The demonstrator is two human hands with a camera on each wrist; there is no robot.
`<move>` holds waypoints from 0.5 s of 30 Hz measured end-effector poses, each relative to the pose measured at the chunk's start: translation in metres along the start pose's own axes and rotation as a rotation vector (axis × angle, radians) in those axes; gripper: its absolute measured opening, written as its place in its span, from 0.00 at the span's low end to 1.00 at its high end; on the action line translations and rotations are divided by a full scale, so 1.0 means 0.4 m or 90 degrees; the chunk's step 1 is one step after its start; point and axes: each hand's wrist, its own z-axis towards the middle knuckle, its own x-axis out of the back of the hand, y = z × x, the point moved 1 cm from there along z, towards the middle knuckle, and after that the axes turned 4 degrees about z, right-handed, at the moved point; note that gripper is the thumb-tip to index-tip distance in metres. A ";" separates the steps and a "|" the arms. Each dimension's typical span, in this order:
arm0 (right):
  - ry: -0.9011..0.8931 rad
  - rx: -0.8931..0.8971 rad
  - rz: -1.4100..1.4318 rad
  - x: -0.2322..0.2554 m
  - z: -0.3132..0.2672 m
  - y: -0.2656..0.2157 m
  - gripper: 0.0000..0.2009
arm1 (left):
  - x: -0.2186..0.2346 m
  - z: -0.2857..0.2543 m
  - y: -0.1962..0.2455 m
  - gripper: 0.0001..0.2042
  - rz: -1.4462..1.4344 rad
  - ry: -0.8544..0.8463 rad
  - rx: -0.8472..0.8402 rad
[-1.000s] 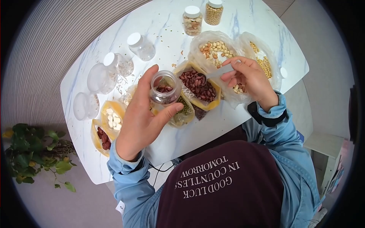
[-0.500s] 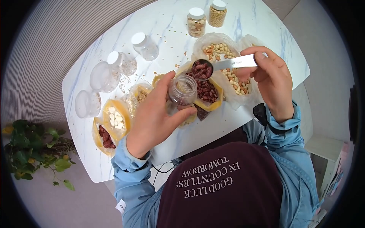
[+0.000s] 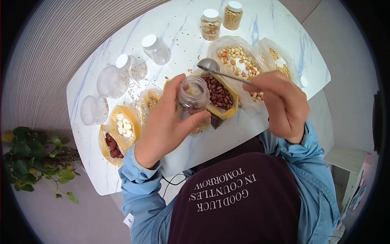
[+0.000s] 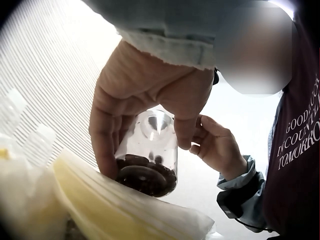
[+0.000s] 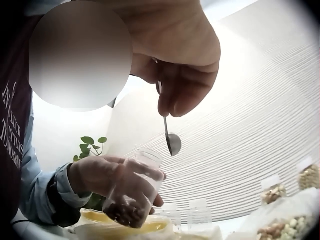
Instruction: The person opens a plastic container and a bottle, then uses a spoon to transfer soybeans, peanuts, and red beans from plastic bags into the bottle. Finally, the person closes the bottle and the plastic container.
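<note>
My left hand (image 3: 160, 130) grips a clear plastic jar (image 3: 194, 97), thumb on one side and fingers on the other. Dark red kidney beans (image 4: 150, 177) cover the bottom of the jar, which has no lid on. In my right hand (image 3: 284, 105) the handle of a metal measuring spoon (image 3: 208, 65) is pinched. The spoon is tipped on edge just above the jar's open mouth, its rounded back showing in the head view; the inside of its bowl is hidden. Right beside the jar, an open yellow-edged bag (image 3: 231, 107) holds more kidney beans.
Bags of peanuts (image 3: 235, 53), yellow beans (image 3: 282, 69), white pieces (image 3: 124, 126) and red dates (image 3: 113, 146) surround my hands. Empty-looking capped jars (image 3: 156, 51) stand at the left, filled jars (image 3: 211, 26) at the back. A loose white lid (image 3: 303, 81) lies right.
My right hand has lifted the spoon of kidney beans from the bag to over the jar and turned it over. My left hand has shifted the jar slightly right.
</note>
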 end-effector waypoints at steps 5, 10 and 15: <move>-0.018 -0.188 0.053 -0.069 -0.028 0.106 0.09 | 0.018 -0.002 0.005 0.38 -0.063 0.055 0.005; -0.089 -0.152 -0.031 -0.109 -0.041 0.155 0.09 | 0.031 0.000 0.007 0.37 -0.075 0.062 0.022; -0.116 -0.215 0.019 -0.108 -0.043 0.160 0.09 | 0.034 0.001 0.009 0.37 -0.050 0.056 0.010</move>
